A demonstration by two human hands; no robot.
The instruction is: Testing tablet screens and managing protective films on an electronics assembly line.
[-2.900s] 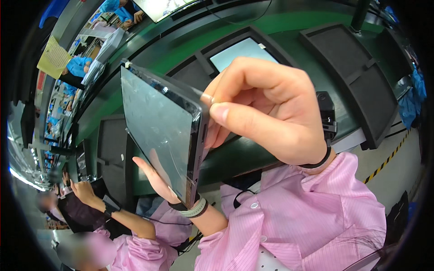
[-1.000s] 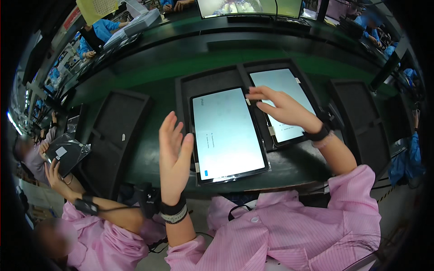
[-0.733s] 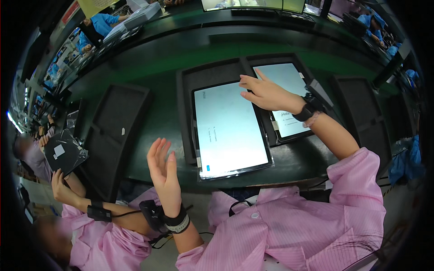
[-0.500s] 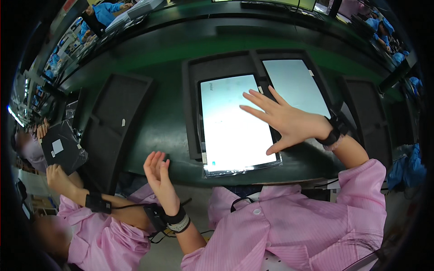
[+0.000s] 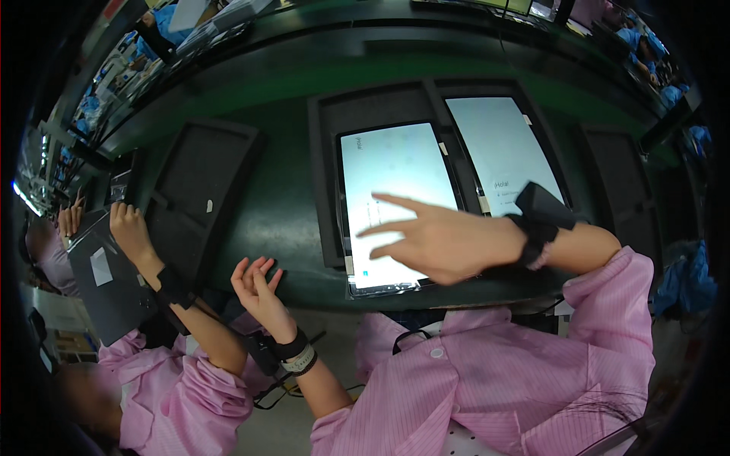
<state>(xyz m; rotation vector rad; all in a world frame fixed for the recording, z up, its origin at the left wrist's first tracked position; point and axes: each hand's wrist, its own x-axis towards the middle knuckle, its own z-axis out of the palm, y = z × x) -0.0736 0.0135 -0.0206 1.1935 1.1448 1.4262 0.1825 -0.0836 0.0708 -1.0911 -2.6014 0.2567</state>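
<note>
A tablet (image 5: 395,163) with a lit, pale screen lies partly over a dark foam tray (image 5: 372,100), its near end toward the table's front edge. Over its lower half my right hand (image 5: 449,239) is spread, palm down, hiding part of the screen. Whether the fingertips touch the glass I cannot tell. A second lit tablet (image 5: 498,137) rests in the tray's right compartment, partly behind my wrist. Near the table's front edge, left of the first tablet, my left hand (image 5: 265,304) is raised with loosely curled fingers apart, holding nothing.
To the left stands another dark foam tray (image 5: 201,167) with a small pale scrap in it. A co-worker beside me handles a dark flat panel (image 5: 110,292). One more dark tray (image 5: 620,175) lies at the right. Cables (image 5: 285,389) hang near my left forearm.
My right hand has moved left and nearer across the first tablet, uncovering more of the second. My left hand has shifted slightly left. The co-worker's nearer hand has risen off the panel's lower edge.
</note>
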